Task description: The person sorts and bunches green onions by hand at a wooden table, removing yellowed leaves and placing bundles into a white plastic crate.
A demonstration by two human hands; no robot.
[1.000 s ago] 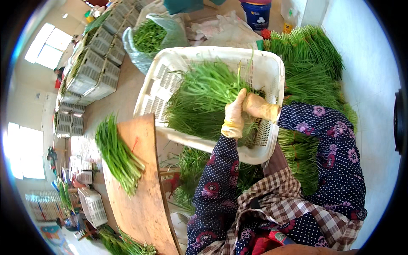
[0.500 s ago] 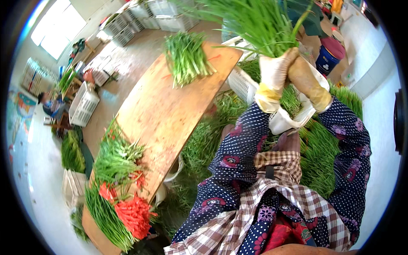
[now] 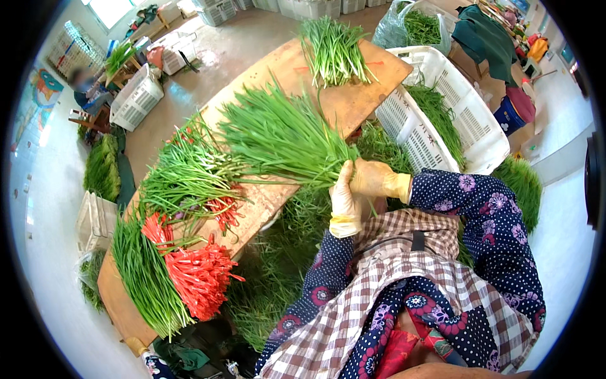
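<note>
Before my body, both gloved hands are closed on a loose bunch of green chives (image 3: 290, 132). My left hand (image 3: 345, 199) wraps the stem end from the left. My right hand (image 3: 375, 180) grips the same end from the right, its fingers partly hidden. The leaves fan out to the left over the wooden board (image 3: 278, 196). On the board's near left lie a heap of red ties (image 3: 205, 278), long-stemmed chives (image 3: 142, 271) and a looser pile of chives (image 3: 196, 164). Another chive bundle (image 3: 334, 54) rests at the far end.
A white slotted crate (image 3: 464, 95) with chives inside stands right of the board. Loose greens (image 3: 271, 284) cover the floor beneath. A blue bucket (image 3: 510, 117) is at the right. At the lower left another person's gloved hand (image 3: 136, 346) shows by the board's edge.
Both hands have come down and back from above the white crate toward my body. The chives, upright before, now slant left over the board. My view has shifted too.
</note>
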